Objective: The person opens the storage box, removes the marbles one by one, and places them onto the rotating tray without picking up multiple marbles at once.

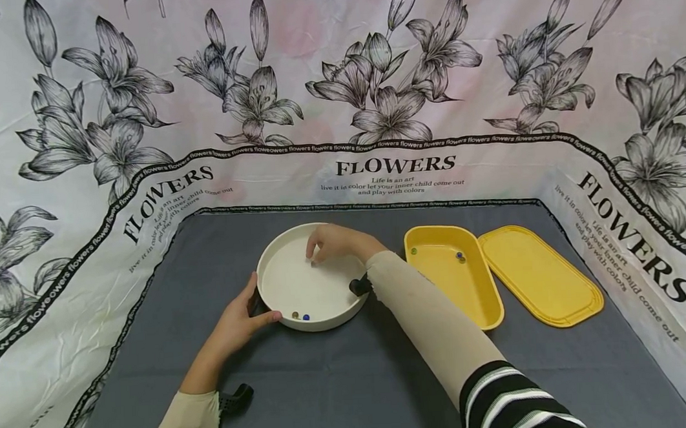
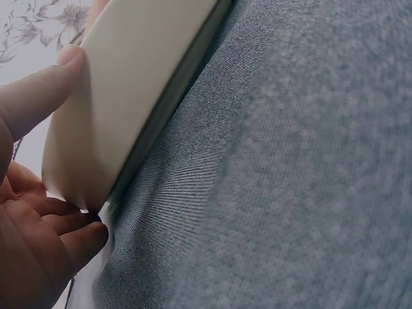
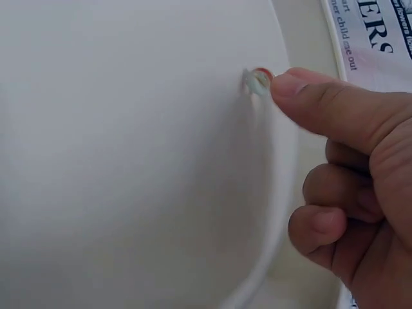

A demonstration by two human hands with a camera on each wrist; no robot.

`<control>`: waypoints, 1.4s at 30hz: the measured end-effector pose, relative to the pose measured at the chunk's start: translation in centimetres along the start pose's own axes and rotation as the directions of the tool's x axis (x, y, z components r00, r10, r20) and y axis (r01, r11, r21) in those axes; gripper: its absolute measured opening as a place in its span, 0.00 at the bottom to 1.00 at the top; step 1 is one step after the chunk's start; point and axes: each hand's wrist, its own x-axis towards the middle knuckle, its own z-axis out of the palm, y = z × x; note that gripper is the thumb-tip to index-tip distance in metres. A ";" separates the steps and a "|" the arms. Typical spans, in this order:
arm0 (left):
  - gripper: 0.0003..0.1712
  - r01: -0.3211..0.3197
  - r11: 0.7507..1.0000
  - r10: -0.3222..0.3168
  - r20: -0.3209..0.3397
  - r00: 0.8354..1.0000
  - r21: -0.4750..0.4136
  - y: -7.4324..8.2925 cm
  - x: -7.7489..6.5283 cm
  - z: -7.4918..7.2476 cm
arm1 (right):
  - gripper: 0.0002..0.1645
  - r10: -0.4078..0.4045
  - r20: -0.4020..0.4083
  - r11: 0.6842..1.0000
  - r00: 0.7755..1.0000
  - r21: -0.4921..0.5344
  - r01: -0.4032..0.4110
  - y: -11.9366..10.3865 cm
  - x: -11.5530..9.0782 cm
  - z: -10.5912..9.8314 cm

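A round white tray (image 1: pixel 324 292) with a low wall stands on the grey cloth. My left hand (image 1: pixel 238 326) grips its near left side, thumb (image 2: pixel 48 87) against the wall and fingers curled at the bottom edge. Over the far part of the tray, my right hand (image 1: pixel 341 241) pinches a clear glass marble (image 3: pixel 259 82) with a reddish streak between thumb and index finger, close to the tray floor; the other fingers are curled in. A brownish marble (image 1: pixel 295 315) and a blue marble (image 1: pixel 306 317) lie by the tray's near wall.
Right of the tray is a yellow box (image 1: pixel 440 299), partly behind the right sleeve, with a greenish marble (image 1: pixel 414 251) and bluish marbles (image 1: pixel 460 257) inside. Its yellow lid (image 1: pixel 541 275) lies beside it. A flower-printed border (image 1: pixel 396 172) edges the grey cloth (image 1: pixel 328 383).
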 end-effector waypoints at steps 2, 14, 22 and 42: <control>0.67 -0.003 1.000 0.003 0.001 1.000 -0.004 0.1 0.1 0.2 | 0.09 -0.002 -0.004 1.000 1.000 -0.016 0.001 -0.1 -0.7 -0.6; 0.68 0.006 1.000 -0.006 0.003 1.000 0.003 0.3 0.0 0.5 | 0.13 0.058 -0.194 0.996 0.979 -0.052 -0.070 -0.8 -10.3 -8.5; 0.67 0.011 1.000 -0.011 0.003 1.000 0.013 0.1 -0.3 0.1 | 0.11 0.165 -0.288 0.984 0.943 -0.022 -0.179 3.2 -16.0 -9.0; 0.69 0.017 1.000 -0.017 0.016 1.000 0.001 0.5 -0.3 0.1 | 0.13 0.337 -0.261 0.939 0.904 0.164 -0.303 11.1 -19.5 -4.1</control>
